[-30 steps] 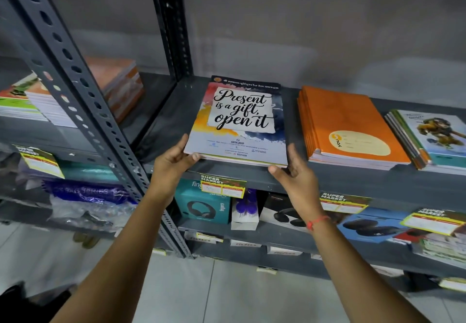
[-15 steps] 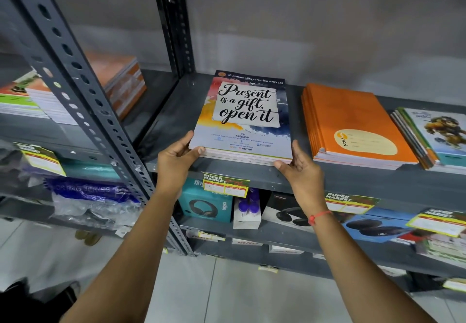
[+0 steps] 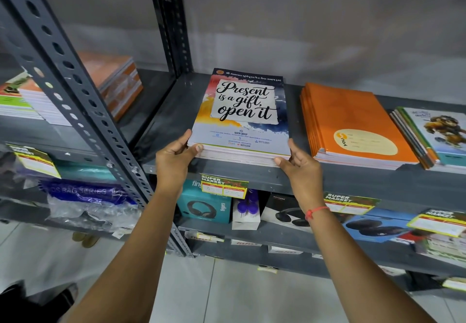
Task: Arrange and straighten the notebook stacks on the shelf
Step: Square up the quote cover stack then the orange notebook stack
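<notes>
A stack of notebooks with a "Present is a gift, open it" cover (image 3: 242, 110) lies flat on the grey metal shelf (image 3: 353, 181). My left hand (image 3: 174, 158) grips the stack's near left corner, thumb against its front edge. My right hand (image 3: 300, 168) holds the near right corner, fingers along the side. To the right lie an orange notebook stack (image 3: 353, 126) and a fanned stack with a cartoon cover (image 3: 433, 136).
A perforated grey upright (image 3: 75, 90) crosses in front at left, a second post (image 3: 169, 20) stands behind. More notebook stacks (image 3: 113, 80) sit on the left bay. Headphone boxes (image 3: 204, 206) and price tags (image 3: 224, 186) fill the shelf below. Wall close behind.
Both hands have stayed on the stack's near corners while pushing it slightly deeper and squarer on the shelf. The view has moved closer.
</notes>
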